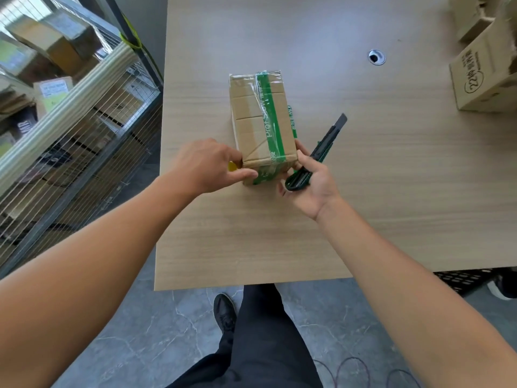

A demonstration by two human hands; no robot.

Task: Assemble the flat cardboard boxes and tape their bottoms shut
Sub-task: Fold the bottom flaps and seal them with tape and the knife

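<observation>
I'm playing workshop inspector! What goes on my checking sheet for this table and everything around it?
Surface: wood-grain table with a round cable hole.
Job's things: small cardboard box lying on the table, sealed with green tape.
Clutter: larger cardboard box, printed, at the far right.
Hands: left hand grips the small cardboard box's near end; right hand holds a green utility knife pointing away, fingertips at the box.
Cables: thin wire loops on the floor.
Surroundings: wire cage holding cartons, left of the table.
</observation>
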